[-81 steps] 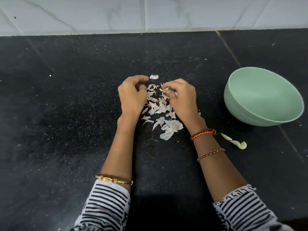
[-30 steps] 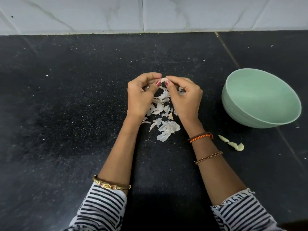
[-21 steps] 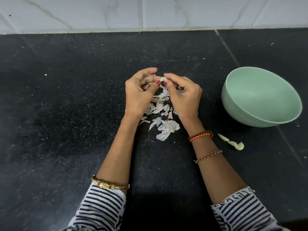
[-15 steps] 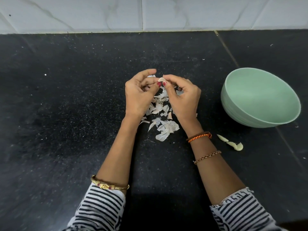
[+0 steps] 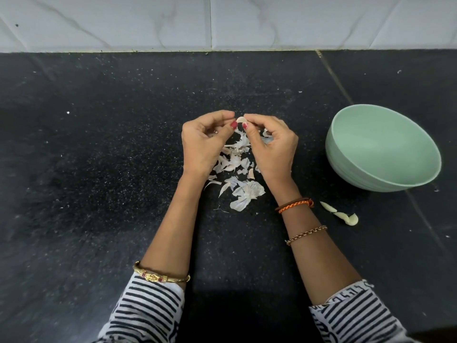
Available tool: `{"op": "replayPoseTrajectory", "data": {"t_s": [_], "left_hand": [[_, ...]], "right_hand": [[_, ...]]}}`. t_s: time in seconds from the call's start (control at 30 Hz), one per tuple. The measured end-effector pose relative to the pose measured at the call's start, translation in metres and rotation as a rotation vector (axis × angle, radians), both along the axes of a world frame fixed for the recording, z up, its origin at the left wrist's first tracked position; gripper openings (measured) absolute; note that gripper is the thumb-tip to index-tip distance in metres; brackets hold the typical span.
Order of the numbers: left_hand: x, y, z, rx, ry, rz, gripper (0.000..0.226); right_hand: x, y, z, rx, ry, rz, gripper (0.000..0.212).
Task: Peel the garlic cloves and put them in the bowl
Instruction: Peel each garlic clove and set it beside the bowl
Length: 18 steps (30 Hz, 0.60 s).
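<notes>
sleeves: striped cuffs nearest the camera, both forearms reaching away over the counter.
peeled cloves: a few pale cloves lie on the counter right of the right wrist, nearer than the fingers, just short of the bowl and not in it; likely parked there for dropping in later.
skins: a heap of papery skins lies under and just nearer than the fingers, between the two wrists; it looks like the spot where peelings are let fall.
left hand: left hand curled, its thumb and forefinger pinching the left end of the clove.
right hand: right hand curled likewise, thumb and forefinger pinching the right end.
clove: the clove is held between both sets of fingertips, raised over the heap, so loosened skin should drop onto it; how much skin remains is too small to tell.
bowl: green bowl well right of the fingers, tilted, showing no cloves inside.
obstacles: nothing lies between fingers and bowl.
wall: pale tiles beyond the fingers, at the counter's far edge.
</notes>
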<state>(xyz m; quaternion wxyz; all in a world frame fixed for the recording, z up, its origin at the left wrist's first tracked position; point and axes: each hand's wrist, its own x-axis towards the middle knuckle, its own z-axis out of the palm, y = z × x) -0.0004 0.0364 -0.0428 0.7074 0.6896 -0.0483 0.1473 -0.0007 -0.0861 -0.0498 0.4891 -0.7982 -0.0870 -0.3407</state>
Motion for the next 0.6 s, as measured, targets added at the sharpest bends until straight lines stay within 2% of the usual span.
{"op": "replayPoseTrajectory", "data": {"t_s": [0.27,0.6], "left_hand": [[-0.0031,-0.002,0.0059,0.141,-0.012,-0.048,0.019],[-0.0043,-0.0001,0.0067,0.115,-0.006,-0.062,0.019]], "right_hand": [[0.001,-0.0003,-0.0027,-0.048,-0.039,-0.017,0.016],[0.0024,-0.0012,-0.0038,-0.108,-0.105,-0.005,0.012]]}}
